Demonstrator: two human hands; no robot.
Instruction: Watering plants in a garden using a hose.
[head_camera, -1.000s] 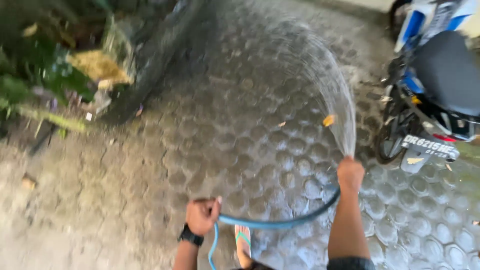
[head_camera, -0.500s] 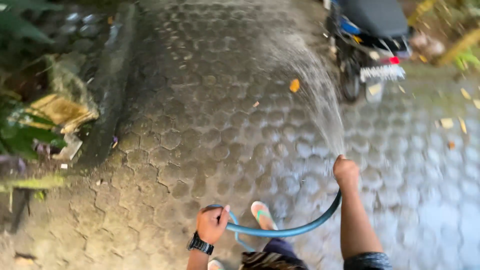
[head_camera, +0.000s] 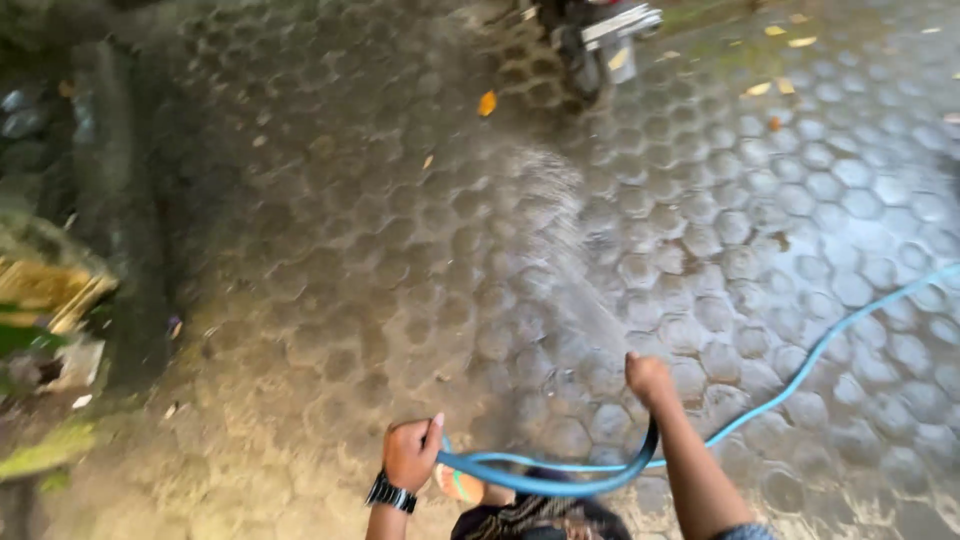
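— Where's the hose in relation to your hands?

— The blue hose (head_camera: 540, 482) sags in a loop between them. My right hand (head_camera: 648, 378) is fisted around its end, where water sprays (head_camera: 560, 215) up over the wet hexagonal paving (head_camera: 330, 260). My left hand (head_camera: 410, 452) (wristwatch (head_camera: 388, 493) just below it) is closed on the hose farther back.

— And the rest of it?

— It trails off right across the paving, well apart from the motorbike's rear wheel (head_camera: 585, 45).
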